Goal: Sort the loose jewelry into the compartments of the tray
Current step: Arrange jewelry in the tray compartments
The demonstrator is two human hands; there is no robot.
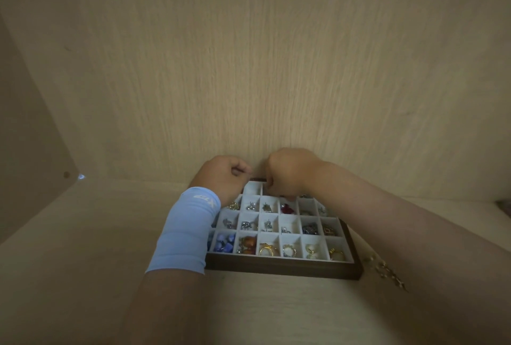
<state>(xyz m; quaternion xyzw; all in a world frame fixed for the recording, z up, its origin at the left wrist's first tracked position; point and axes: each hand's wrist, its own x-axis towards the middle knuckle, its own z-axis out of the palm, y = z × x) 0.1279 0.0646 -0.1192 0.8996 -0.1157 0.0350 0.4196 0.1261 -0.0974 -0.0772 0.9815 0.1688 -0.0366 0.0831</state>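
Note:
A dark wooden tray (282, 267) with white compartments lies on a pale wooden surface against the back wall. Its cells hold earrings, rings, blue beads (225, 242), amber stones (247, 243) and a red piece (287, 208). My left hand (224, 176), with a light blue wrist sleeve, hovers over the tray's far left corner, fingers curled; nothing shows in it. My right hand (287, 173) hangs over the far row, fingers curled down into a compartment. What it pinches, if anything, is hidden.
A loose gold chain (387, 272) lies on the surface just right of the tray, partly under my right forearm. The wooden back wall stands right behind the tray. A side wall rises at the left.

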